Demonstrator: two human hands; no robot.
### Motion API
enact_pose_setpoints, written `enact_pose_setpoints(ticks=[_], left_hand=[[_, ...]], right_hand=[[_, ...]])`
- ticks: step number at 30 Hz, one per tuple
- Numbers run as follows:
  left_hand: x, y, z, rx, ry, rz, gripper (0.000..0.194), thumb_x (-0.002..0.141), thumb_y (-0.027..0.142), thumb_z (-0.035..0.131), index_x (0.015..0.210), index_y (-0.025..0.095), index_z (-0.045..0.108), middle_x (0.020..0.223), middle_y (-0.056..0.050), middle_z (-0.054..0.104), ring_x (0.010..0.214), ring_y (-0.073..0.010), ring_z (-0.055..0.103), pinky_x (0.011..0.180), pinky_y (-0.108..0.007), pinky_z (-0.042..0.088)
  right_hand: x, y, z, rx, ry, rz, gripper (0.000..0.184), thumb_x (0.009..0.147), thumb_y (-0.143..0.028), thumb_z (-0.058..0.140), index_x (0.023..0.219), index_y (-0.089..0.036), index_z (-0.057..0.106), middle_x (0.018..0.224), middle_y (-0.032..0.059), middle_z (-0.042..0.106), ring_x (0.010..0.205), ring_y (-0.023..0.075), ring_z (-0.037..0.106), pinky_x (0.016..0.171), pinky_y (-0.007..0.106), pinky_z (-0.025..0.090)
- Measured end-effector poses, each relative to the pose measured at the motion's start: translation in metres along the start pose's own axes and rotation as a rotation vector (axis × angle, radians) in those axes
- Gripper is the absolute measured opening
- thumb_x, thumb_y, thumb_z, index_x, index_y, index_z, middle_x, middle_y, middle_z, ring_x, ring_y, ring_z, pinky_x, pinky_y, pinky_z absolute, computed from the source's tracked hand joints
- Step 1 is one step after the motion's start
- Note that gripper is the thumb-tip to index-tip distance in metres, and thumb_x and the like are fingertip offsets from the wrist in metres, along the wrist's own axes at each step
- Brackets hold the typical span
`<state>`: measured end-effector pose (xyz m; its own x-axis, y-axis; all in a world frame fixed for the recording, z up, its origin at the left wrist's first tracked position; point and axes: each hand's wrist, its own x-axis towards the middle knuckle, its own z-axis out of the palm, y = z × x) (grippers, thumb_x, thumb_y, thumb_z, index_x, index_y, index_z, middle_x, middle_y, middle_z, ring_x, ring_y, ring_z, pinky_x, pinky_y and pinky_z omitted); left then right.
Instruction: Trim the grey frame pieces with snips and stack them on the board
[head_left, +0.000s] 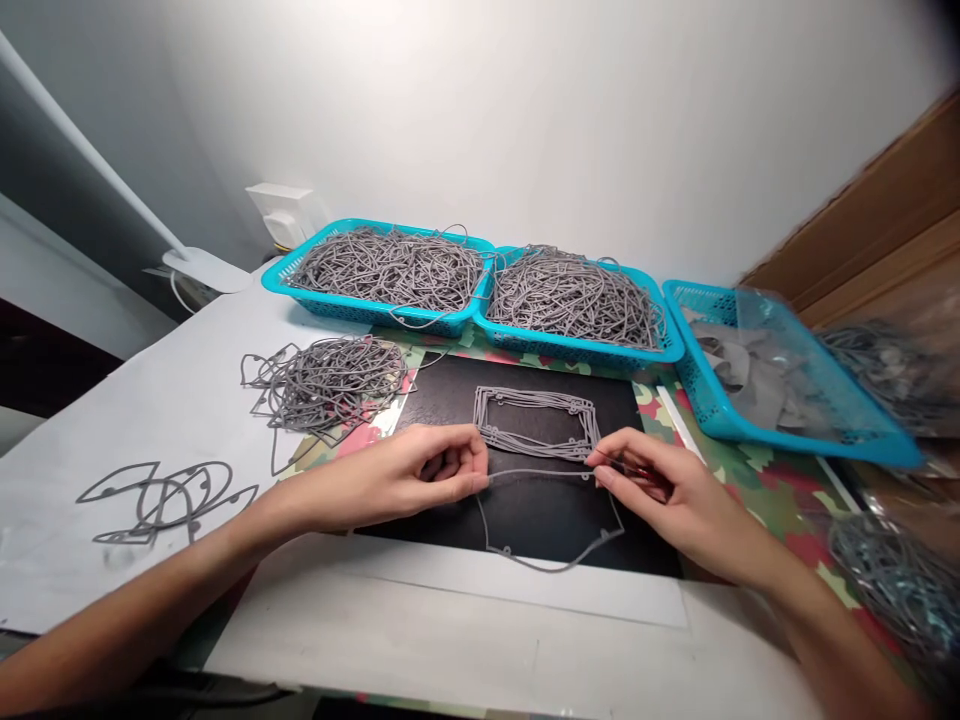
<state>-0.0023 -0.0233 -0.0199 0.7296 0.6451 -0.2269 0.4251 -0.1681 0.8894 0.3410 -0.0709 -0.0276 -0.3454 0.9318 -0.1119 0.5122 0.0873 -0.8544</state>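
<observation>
A thin grey rubber gasket [551, 570] with small tabs hangs as a loop between my two hands over a black mat [442, 400]. My left hand [442, 465] pinches its upper left corner. At its upper right corner, the fingers of my right hand [652, 475] are closed on it; a thin dark tool seems to lie in that hand, too unclear to name. Just beyond the loop, a neat rectangular stack of like gaskets [536, 392] lies on the mat.
A tangled gasket pile [337, 385] and several loose gaskets [187, 495] lie to the left. Behind stand two blue baskets [375, 312] [577, 350] heaped with gaskets. Another blue basket [817, 445] holds grey strips at the right, near bagged gaskets [900, 580] and cardboard [862, 210]. A white lamp [97, 150] stands left.
</observation>
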Motion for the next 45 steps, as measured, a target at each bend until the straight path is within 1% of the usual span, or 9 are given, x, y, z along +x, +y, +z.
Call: enact_pose_setpoints(ticks=[4, 7, 10, 13, 16, 21, 26, 35, 45], left_hand=[[-0.002, 0.001, -0.001, 0.117, 0.096, 0.024, 0.039, 0.115, 0.056, 0.058, 0.102, 0.02, 0.064, 0.088, 0.001, 0.06, 0.073, -0.0149, 0.05, 0.064, -0.026, 0.039], [-0.003, -0.001, -0.001, 0.149, 0.114, 0.014, 0.033, 0.117, 0.05, 0.053, 0.102, 0.022, 0.06, 0.089, 0.001, 0.061, 0.074, -0.0151, 0.052, 0.066, -0.027, 0.042], [-0.003, -0.01, 0.0, 0.033, 0.117, 0.05, 0.03, 0.119, 0.048, 0.051, 0.105, 0.022, 0.057, 0.099, -0.001, 0.067, 0.087, -0.0174, 0.064, 0.079, -0.03, 0.051], [0.001, -0.018, 0.002, -0.088, 0.171, 0.084, 0.029, 0.118, 0.05, 0.055, 0.111, 0.023, 0.058, 0.102, -0.002, 0.07, 0.094, -0.0193, 0.07, 0.087, -0.032, 0.057], [0.005, -0.017, 0.002, -0.085, 0.271, 0.111, 0.028, 0.117, 0.049, 0.058, 0.113, 0.022, 0.063, 0.099, -0.002, 0.07, 0.09, -0.0182, 0.069, 0.082, -0.03, 0.058], [0.014, -0.009, 0.001, -0.049, 0.484, 0.185, 0.027, 0.113, 0.046, 0.065, 0.111, 0.02, 0.071, 0.099, -0.003, 0.073, 0.087, -0.0177, 0.07, 0.078, -0.029, 0.059], [0.027, -0.012, 0.0, -0.002, 0.607, 0.232, 0.024, 0.11, 0.043, 0.068, 0.106, 0.02, 0.075, 0.095, -0.003, 0.076, 0.085, -0.0183, 0.072, 0.078, -0.029, 0.058], [0.042, -0.026, -0.005, 0.088, 0.682, 0.249, 0.025, 0.11, 0.043, 0.067, 0.108, 0.02, 0.076, 0.097, -0.004, 0.079, 0.087, -0.0199, 0.074, 0.078, -0.03, 0.058], [0.049, -0.036, -0.009, 0.243, 0.709, 0.267, 0.022, 0.108, 0.036, 0.066, 0.108, 0.019, 0.08, 0.09, -0.001, 0.071, 0.077, -0.0161, 0.061, 0.073, -0.028, 0.05]], right_hand=[[0.0, 0.003, -0.002, -0.037, -0.007, -0.001, 0.028, 0.114, -0.055, 0.064, 0.118, -0.028, 0.072, 0.109, 0.0039, 0.078, 0.1, 0.0208, 0.075, 0.086, 0.029, 0.062], [0.0, 0.003, -0.004, -0.076, 0.017, -0.039, 0.025, 0.113, -0.053, 0.066, 0.119, -0.029, 0.073, 0.117, 0.0043, 0.078, 0.106, 0.0217, 0.075, 0.089, 0.03, 0.061], [0.001, 0.003, -0.005, -0.134, 0.053, -0.067, 0.022, 0.113, -0.049, 0.066, 0.116, -0.028, 0.073, 0.114, 0.0042, 0.077, 0.102, 0.0216, 0.074, 0.088, 0.032, 0.059], [0.003, 0.005, -0.004, -0.186, 0.086, -0.07, 0.021, 0.115, -0.048, 0.064, 0.113, -0.028, 0.071, 0.109, 0.0034, 0.076, 0.097, 0.0209, 0.073, 0.084, 0.032, 0.058], [0.005, 0.008, -0.001, -0.175, 0.154, -0.074, 0.023, 0.115, -0.05, 0.063, 0.113, -0.028, 0.07, 0.101, 0.0021, 0.074, 0.091, 0.0196, 0.071, 0.079, 0.03, 0.056], [0.015, 0.007, 0.008, -0.061, 0.343, -0.082, 0.031, 0.111, -0.055, 0.069, 0.105, -0.025, 0.072, 0.085, -0.0002, 0.065, 0.073, 0.0157, 0.061, 0.064, 0.025, 0.051], [0.031, 0.01, 0.017, 0.032, 0.449, -0.112, 0.036, 0.106, -0.058, 0.072, 0.098, -0.023, 0.073, 0.078, -0.0017, 0.062, 0.067, 0.0139, 0.056, 0.062, 0.023, 0.051], [0.052, 0.022, 0.02, 0.016, 0.498, -0.127, 0.044, 0.103, -0.066, 0.071, 0.099, -0.022, 0.071, 0.082, 0.0013, 0.066, 0.073, 0.0173, 0.062, 0.064, 0.026, 0.053], [0.059, 0.035, 0.024, -0.093, 0.506, -0.135, 0.031, 0.106, -0.054, 0.065, 0.099, -0.024, 0.068, 0.077, -0.0013, 0.06, 0.065, 0.0167, 0.056, 0.061, 0.028, 0.042]])
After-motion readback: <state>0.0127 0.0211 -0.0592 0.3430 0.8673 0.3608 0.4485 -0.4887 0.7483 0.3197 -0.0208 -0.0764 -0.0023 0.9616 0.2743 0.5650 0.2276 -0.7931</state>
